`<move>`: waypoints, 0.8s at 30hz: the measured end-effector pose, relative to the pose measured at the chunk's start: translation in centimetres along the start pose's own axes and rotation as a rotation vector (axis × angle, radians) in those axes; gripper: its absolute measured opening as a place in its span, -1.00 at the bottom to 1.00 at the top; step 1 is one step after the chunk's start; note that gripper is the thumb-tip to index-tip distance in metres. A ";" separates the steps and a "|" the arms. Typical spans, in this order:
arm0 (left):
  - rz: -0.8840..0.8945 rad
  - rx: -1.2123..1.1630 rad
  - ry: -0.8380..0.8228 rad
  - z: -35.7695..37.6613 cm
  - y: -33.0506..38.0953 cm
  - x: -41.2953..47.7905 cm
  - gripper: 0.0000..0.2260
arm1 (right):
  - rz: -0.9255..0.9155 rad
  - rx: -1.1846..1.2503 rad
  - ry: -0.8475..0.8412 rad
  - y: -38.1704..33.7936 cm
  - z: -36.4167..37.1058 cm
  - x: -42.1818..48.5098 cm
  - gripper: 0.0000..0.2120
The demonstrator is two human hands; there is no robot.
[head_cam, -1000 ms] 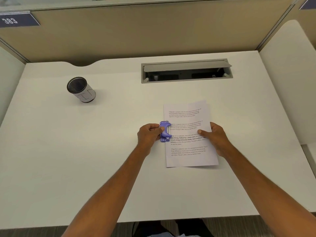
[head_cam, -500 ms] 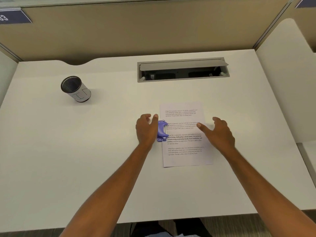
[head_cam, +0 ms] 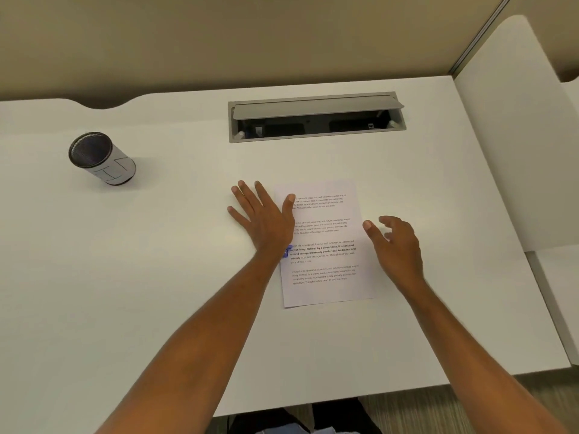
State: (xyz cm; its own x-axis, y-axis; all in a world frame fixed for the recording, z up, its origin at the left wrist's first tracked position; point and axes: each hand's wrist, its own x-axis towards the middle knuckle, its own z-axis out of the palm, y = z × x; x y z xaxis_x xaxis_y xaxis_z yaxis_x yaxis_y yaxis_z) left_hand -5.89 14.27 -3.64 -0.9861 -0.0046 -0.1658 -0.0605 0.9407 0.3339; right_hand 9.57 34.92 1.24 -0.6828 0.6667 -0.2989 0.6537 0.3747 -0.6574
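Cup (head_cam: 101, 159) far-left on tabletop (head_cam: 150, 277), hatch (head_cam: 316, 117) at far edge, left hand (head_cam: 263, 220) splayed empty, hiding most of purple tool (head_cam: 286, 252), right hand (head_cam: 396, 245) loose, empty, over paper (head_cam: 329, 233)

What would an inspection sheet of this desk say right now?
Surface: white desk.
Job's things: printed sheet lying flat; purple clip at its left edge, partly hidden.
Clutter: mesh cup, far left.
Grips: left hand spread open at the sheet's left edge; right hand loosely curled at its right edge, holding nothing.
Cables: nothing seen; desk hatch open, dark inside.
Surroundings: beige partition behind, white panel right.
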 end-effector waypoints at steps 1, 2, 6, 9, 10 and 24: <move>0.006 0.017 0.012 0.2 -0.2 0.1 -0.19 | -0.006 0.009 0.005 0.1 0.0 0.1 -0.48; 0.013 0.032 0.021 0.5 -0.4 0.1 -0.19 | -0.011 0.019 0.006 0.2 -0.1 0.2 -0.51; 0.005 0.053 0.056 1.3 -1.0 0.4 -0.20 | -0.013 0.072 0.011 0.6 0.1 0.7 -0.59; 0.023 0.070 0.072 1.6 -1.3 0.6 -0.21 | -0.011 0.094 0.020 0.9 0.4 1.1 -0.65; 0.025 0.072 0.076 1.6 -1.4 0.6 -0.21 | -0.010 0.096 0.021 0.9 0.6 1.2 -0.65; 0.009 0.092 0.048 2.1 -1.7 0.7 -0.23 | -0.050 0.072 0.037 1.3 2.1 1.6 -0.69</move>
State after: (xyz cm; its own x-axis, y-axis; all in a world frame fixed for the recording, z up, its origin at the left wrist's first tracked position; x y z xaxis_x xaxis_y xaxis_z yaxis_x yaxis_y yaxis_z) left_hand -6.12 13.41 -6.24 -0.9930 -0.0100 -0.1177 -0.0392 0.9679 0.2484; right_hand 8.69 35.16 -1.55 -0.7002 0.6725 -0.2397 0.5935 0.3617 -0.7190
